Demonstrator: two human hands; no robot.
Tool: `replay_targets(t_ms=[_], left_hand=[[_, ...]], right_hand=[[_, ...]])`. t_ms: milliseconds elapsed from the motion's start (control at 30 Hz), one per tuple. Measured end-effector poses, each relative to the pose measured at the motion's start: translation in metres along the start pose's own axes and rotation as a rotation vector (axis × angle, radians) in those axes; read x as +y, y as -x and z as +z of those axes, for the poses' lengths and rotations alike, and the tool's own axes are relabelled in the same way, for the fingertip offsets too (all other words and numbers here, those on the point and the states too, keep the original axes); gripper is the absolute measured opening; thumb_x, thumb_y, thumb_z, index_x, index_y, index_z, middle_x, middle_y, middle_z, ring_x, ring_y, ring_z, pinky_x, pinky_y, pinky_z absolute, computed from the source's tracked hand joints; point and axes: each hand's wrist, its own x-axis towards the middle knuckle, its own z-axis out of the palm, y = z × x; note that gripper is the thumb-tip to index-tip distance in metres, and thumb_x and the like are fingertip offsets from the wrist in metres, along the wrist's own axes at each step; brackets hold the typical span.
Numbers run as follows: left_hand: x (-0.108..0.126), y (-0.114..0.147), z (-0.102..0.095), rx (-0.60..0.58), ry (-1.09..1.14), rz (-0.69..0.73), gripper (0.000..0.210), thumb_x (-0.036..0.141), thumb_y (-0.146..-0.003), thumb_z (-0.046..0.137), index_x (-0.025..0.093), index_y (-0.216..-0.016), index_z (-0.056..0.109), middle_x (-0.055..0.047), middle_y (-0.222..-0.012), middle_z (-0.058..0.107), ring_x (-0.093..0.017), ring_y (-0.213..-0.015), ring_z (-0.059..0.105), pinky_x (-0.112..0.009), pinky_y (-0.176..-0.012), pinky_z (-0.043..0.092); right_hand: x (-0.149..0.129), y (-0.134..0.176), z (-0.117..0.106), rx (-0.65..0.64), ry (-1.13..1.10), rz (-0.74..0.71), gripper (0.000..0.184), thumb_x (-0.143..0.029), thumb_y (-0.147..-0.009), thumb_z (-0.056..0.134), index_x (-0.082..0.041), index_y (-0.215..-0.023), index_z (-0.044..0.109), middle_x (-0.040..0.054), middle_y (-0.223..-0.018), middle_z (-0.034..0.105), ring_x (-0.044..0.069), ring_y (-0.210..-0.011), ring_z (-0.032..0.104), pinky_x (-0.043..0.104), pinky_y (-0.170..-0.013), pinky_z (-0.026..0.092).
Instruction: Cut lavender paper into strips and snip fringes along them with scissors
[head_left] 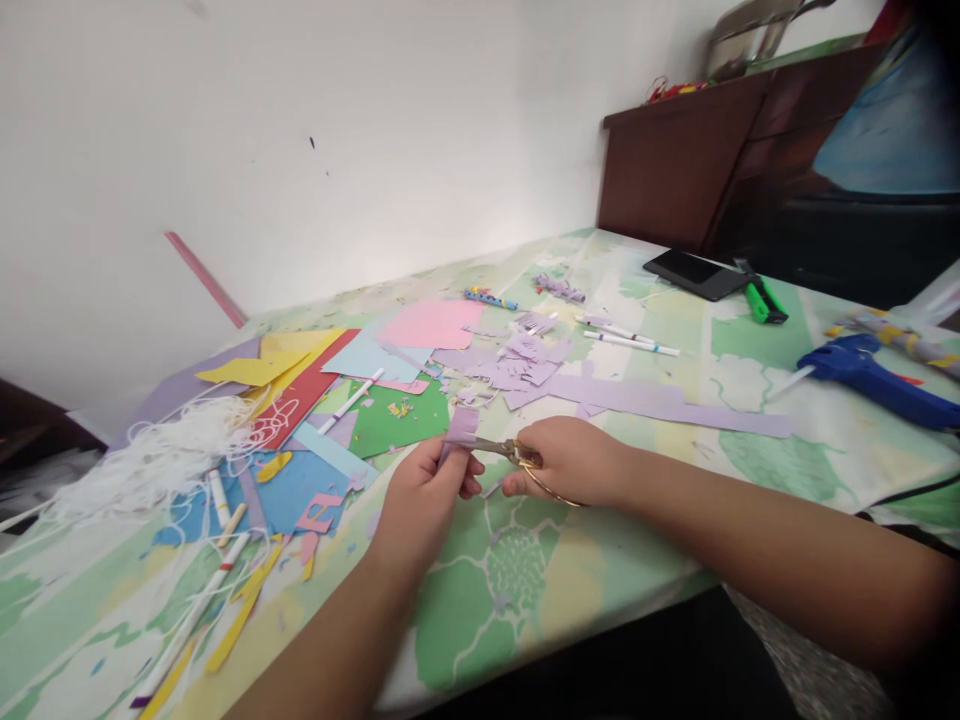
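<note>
Between the fingers of my left hand [427,495] is a small piece of purple paper [463,425] with slits along its edge. My right hand [574,460] grips a pair of scissors [499,448] by its gold handles, and the blades point left and meet the purple paper. Whether the blades are parted cannot be made out. Just beyond my hands lies a heap of fringed purple paper scraps [525,360]. A long purple paper strip [675,408] stretches to the right from it.
Coloured paper sheets [420,410], white string [172,450] and several markers lie left. Further back are white sticks [630,343], a blue decorated stick [491,299] and a phone [694,273]. A green cutter [765,300] and blue glue gun [877,380] lie right on the patterned tablecloth [480,630].
</note>
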Motion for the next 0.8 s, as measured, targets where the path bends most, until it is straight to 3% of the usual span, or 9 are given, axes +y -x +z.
replay_targets(t_ms=[800], left_hand=[[-0.0009,0.0008,0.0,0.002,0.019,0.01,0.026,0.032,-0.073,0.038,0.017,-0.056,0.048,0.004,-0.046,0.049,-0.007,-0.047,0.046,-0.019,-0.049,0.035]], right_hand=[[-0.0005,-0.0004,0.0003,-0.013,-0.001,-0.008,0.059,-0.068,-0.06,0.027,-0.017,-0.064,0.055,0.0039,-0.058,0.055,0.012,-0.05,0.045,0.021,-0.042,0.024]])
